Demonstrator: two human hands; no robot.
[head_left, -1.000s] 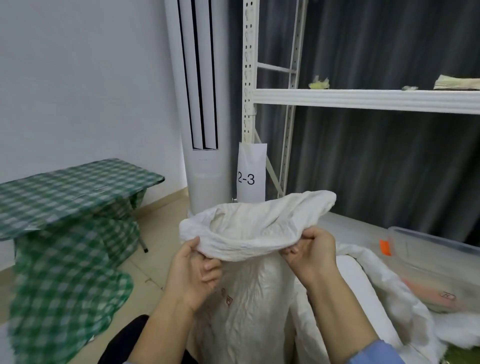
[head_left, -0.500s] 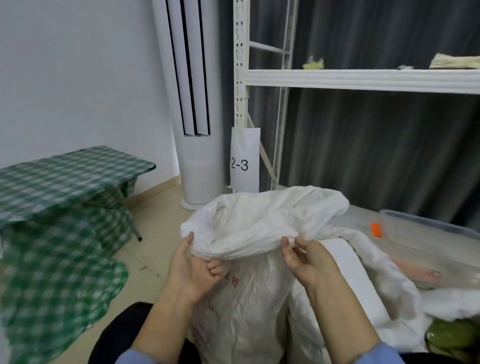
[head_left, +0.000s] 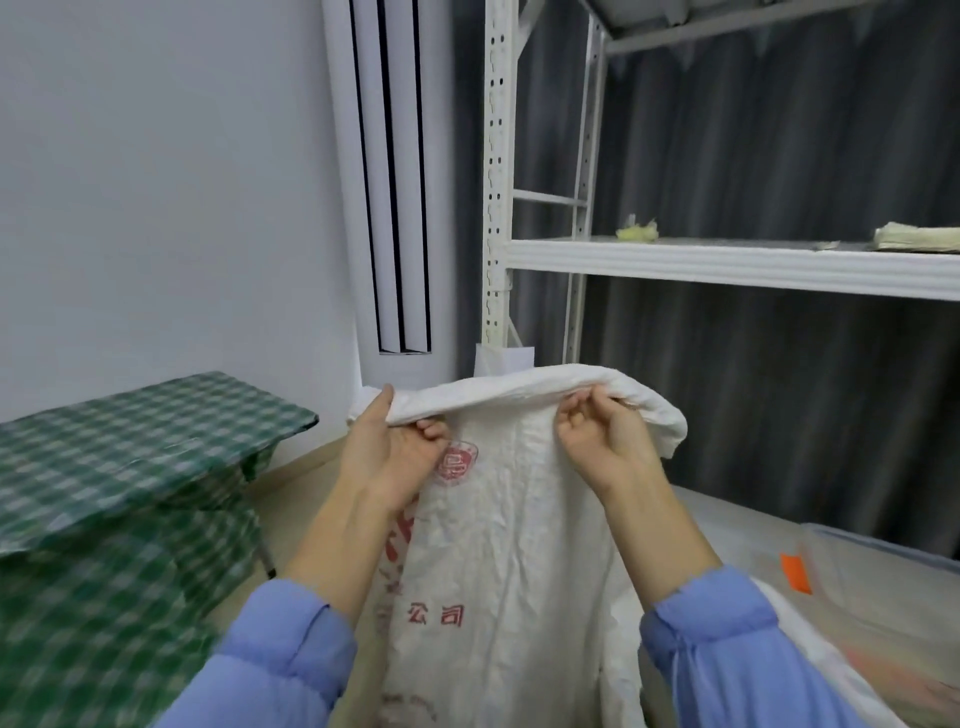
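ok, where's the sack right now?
Head view, lower centre: the sack stands upright, its rolled top held by the left hand and right hand, just before the rack post, checked table to its left.

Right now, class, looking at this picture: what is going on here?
A person in blue sleeves holds a white sack upright. The left-hand grip and the right-hand grip both pinch its rolled-over top edge. Red print faces the person. A green checked table stands to the left, a white shelf behind.
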